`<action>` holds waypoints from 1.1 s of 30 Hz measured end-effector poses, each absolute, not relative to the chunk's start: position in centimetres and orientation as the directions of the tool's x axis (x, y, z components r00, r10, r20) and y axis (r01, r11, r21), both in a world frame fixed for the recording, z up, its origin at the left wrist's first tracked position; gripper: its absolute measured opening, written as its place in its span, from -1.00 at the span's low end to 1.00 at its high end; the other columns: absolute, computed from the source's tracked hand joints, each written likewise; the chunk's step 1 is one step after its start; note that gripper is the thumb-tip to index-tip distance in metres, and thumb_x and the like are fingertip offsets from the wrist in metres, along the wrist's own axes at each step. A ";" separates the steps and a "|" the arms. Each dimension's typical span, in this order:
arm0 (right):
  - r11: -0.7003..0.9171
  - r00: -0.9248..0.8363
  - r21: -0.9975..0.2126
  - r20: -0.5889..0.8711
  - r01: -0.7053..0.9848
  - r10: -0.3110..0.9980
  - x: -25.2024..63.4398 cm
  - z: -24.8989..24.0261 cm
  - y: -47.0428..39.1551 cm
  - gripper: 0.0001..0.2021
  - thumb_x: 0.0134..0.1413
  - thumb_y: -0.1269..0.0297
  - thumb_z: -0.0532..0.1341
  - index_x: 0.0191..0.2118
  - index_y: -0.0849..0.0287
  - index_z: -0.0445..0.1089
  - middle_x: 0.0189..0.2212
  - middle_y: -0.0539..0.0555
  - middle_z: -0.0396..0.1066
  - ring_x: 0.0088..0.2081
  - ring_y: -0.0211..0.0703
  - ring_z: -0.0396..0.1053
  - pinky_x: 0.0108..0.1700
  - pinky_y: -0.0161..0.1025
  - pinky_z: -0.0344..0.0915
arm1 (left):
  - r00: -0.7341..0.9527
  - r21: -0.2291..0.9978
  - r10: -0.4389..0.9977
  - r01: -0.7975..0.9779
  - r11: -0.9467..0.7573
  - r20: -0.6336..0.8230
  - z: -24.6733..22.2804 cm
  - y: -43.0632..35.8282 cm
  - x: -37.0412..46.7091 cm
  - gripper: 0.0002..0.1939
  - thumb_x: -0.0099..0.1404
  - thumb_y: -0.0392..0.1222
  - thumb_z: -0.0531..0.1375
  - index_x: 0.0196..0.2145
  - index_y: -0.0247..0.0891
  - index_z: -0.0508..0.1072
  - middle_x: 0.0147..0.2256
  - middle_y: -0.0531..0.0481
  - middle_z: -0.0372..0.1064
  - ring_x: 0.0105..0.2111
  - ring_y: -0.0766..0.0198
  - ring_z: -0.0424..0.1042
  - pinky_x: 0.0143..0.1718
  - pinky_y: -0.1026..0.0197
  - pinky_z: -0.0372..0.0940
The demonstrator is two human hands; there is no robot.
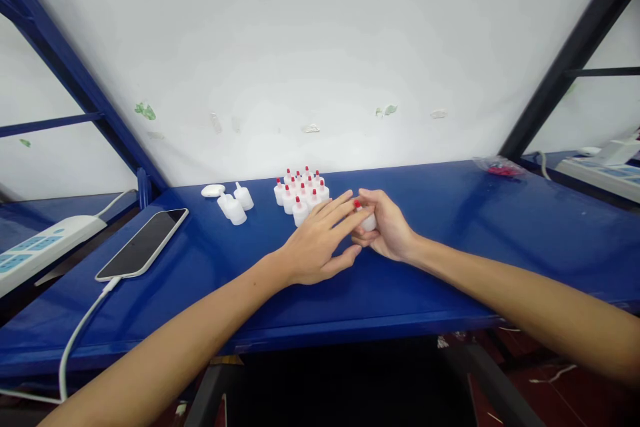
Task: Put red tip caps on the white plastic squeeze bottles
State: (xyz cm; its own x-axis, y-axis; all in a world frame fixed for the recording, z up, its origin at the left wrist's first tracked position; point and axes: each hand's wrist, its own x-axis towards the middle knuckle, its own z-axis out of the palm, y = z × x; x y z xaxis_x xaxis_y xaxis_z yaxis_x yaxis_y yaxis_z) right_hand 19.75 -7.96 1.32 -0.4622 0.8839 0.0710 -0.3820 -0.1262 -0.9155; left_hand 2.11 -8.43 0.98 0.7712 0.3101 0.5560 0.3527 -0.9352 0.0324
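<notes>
A small white squeeze bottle with a red cap (369,221) is gripped by my right hand (390,223), its cap tilted to the left. My left hand (323,240) reaches across palm down, fingers stretched out, their tips at the bottle's capped end. Whether those fingertips touch the cap I cannot tell. Just behind my left hand stands a group of several red-capped white bottles (301,213), partly hidden by its fingers. Farther left are a few white bottles without red caps (236,211), one showing its bare nozzle.
A white oval object (213,191) lies behind the uncapped bottles. On the left a phone (145,243) is plugged into a white cable (75,333), beside a power strip (45,247). A clear bag with red pieces (503,169) lies at the back right of the blue table (425,300).
</notes>
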 end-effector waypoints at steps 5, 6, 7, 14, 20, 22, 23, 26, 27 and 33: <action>-0.035 -0.479 -0.951 0.122 -0.307 0.869 19.8 1.3 -7.6 -0.63 0.11 -0.11 0.03 -0.29 0.13 0.24 -0.68 -0.13 0.21 -0.74 -0.40 -0.14 -0.65 -0.37 -0.17 | 0.539 0.053 0.261 0.371 -0.927 0.801 1.3 -7.8 1.1 -0.63 0.39 -0.27 0.03 0.11 -0.18 0.39 0.04 -0.14 0.44 0.06 0.12 0.40 0.12 -0.05 0.25; 0.005 -0.453 -0.959 0.138 -0.283 0.881 19.8 1.2 -7.3 -0.66 0.11 -0.07 0.04 -0.27 0.13 0.24 -0.67 -0.13 0.21 -0.73 -0.40 -0.14 -0.64 -0.37 -0.18 | 0.478 0.067 0.270 0.401 -0.914 0.836 1.4 -7.5 0.7 -0.65 0.38 -0.28 0.03 0.06 -0.19 0.43 -0.04 -0.12 0.48 -0.03 0.15 0.44 0.06 -0.02 0.28; 0.048 -0.417 -0.964 0.159 -0.263 0.895 20.0 1.1 -7.0 -0.70 0.11 -0.02 0.05 -0.27 0.14 0.24 -0.65 -0.13 0.22 -0.72 -0.40 -0.12 -0.63 -0.37 -0.17 | 0.453 0.071 0.281 0.427 -0.901 0.846 1.6 -7.2 0.2 -0.68 0.38 -0.28 0.04 0.01 -0.20 0.46 -0.12 -0.10 0.51 -0.11 0.18 0.44 0.00 0.02 0.30; 0.250 -0.133 -0.939 0.286 -0.234 0.949 21.6 1.0 -5.1 -0.71 0.01 0.28 0.13 -0.11 0.04 0.11 -0.38 -0.10 0.29 -0.57 -0.34 0.22 -0.50 -0.31 0.12 | 0.879 -0.208 0.367 0.437 -0.875 0.304 2.5 -5.0 -2.6 -0.74 0.37 -0.08 0.14 -0.12 -0.22 0.54 -0.28 -0.11 0.50 -0.21 0.13 0.36 -0.11 0.08 0.22; 0.397 -0.130 -0.918 0.397 -0.027 0.909 21.9 1.0 -5.0 -0.63 0.21 0.07 0.13 0.06 0.11 0.19 -0.29 -0.02 0.31 -0.59 -0.38 0.25 -0.54 -0.31 0.14 | 0.822 -0.359 0.418 0.552 -0.752 0.388 2.5 -5.2 -2.3 -0.71 0.31 -0.01 0.14 -0.18 -0.23 0.54 -0.11 -0.20 0.42 -0.15 0.03 0.34 -0.10 -0.01 0.13; 0.407 -0.122 -0.913 0.402 0.020 0.908 21.8 0.9 -5.1 -0.58 0.22 0.03 0.14 0.10 0.14 0.22 -0.30 0.00 0.32 -0.60 -0.39 0.25 -0.55 -0.31 0.15 | 0.745 -0.279 0.455 0.627 -0.728 0.488 3.4 -5.0 -2.9 -0.67 0.27 0.03 0.14 -0.20 -0.24 0.55 -0.13 -0.19 0.43 -0.21 0.08 0.37 -0.10 -0.02 0.12; 0.408 -0.112 -0.912 0.402 0.036 0.909 21.8 0.8 -5.0 -0.55 0.21 0.02 0.14 0.13 0.14 0.22 -0.30 0.00 0.32 -0.60 -0.39 0.25 -0.55 -0.30 0.16 | 0.687 -0.220 0.486 0.673 -0.706 0.541 4.0 -4.8 -3.5 -0.66 0.26 0.05 0.14 -0.23 -0.24 0.55 -0.16 -0.16 0.44 -0.26 0.13 0.39 -0.10 -0.02 0.12; 0.414 -0.088 -0.908 0.407 0.069 0.909 21.8 0.7 -5.0 -0.47 0.16 0.04 0.21 0.19 0.14 0.22 -0.27 0.03 0.36 -0.59 -0.37 0.25 -0.54 -0.28 0.21 | 0.414 -0.004 0.650 0.845 -0.534 0.637 6.7 -4.1 -6.8 -0.67 0.25 0.03 0.10 -0.34 -0.25 0.54 -0.39 -0.03 0.47 -0.43 0.23 0.37 -0.08 0.01 0.14; 0.418 -0.086 -0.905 0.412 0.082 0.907 21.8 0.7 -5.0 -0.45 0.13 0.05 0.24 0.19 0.14 0.23 -0.25 0.04 0.37 -0.59 -0.37 0.26 -0.52 -0.27 0.23 | 0.293 0.078 0.710 0.895 -0.439 0.640 7.6 -3.9 -8.2 -0.66 0.24 0.04 0.09 -0.36 -0.26 0.53 -0.48 -0.01 0.43 -0.46 0.23 0.36 -0.14 0.06 0.17; 0.437 -0.109 -0.889 0.425 0.135 0.899 21.6 0.5 -5.1 -0.54 -0.05 0.11 0.39 -0.04 0.23 0.45 -0.24 0.12 0.49 -0.37 -0.16 0.42 -0.27 -0.14 0.38 | -0.034 0.241 0.956 0.970 -0.038 0.290 10.5 -4.0 -15.3 -0.56 0.17 0.25 0.16 -0.32 -0.20 0.53 -0.46 0.01 0.43 -0.46 0.19 0.34 -0.39 0.18 0.15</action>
